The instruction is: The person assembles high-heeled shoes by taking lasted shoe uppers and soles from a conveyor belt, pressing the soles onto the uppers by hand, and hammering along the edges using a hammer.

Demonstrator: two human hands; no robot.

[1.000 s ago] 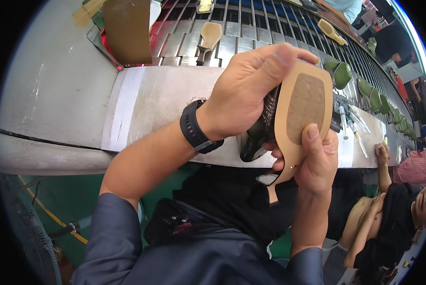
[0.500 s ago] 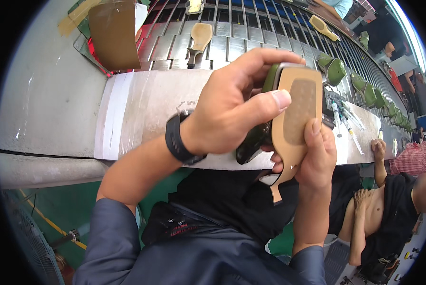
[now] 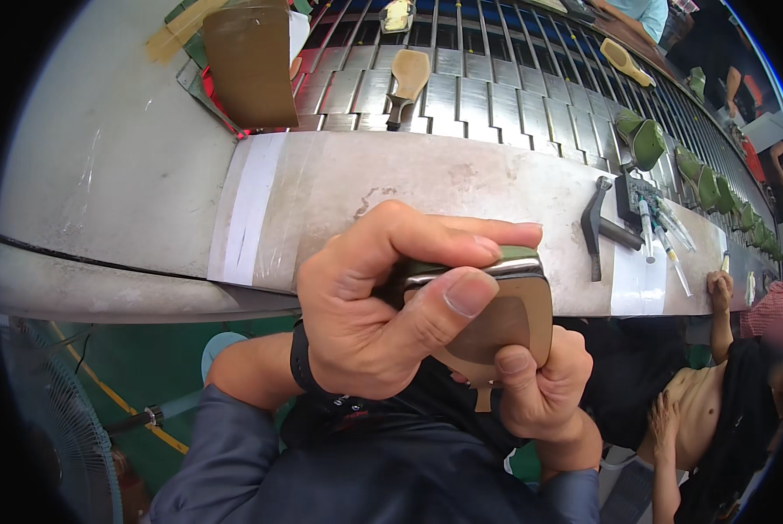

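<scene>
So both hands are busy with the same thing here: a tan shoe sole with a darker brown oval patch (image 3: 521, 321), sitting against a green shoe upper with a shiny dark edge (image 3: 516, 254). It's held up in front of the near edge of a pale, scuffed worktable (image 3: 488, 179), toe end toward the table, narrow end pointing back at the wearer's body. The left hand (image 3: 365, 306) wraps the toe end, thumb pressed on the sole side and fingers across the green top. The right hand (image 3: 544, 384) grips the other side lower down, thumb flat on the sole near the patch; its other fingers are mostly hidden, so I can't tell how they sit. Off to the right on the table there's a dark metal hammer (image 3: 593, 229), just beside a small black box (image 3: 634, 194) and some slim clear syringes (image 3: 647, 231). Past the table, a slatted metal conveyor (image 3: 501, 105) carries 2 loose tan soles (image 3: 411, 74), plus a row of green shoe uppers (image 3: 706, 179) along the right.
</scene>
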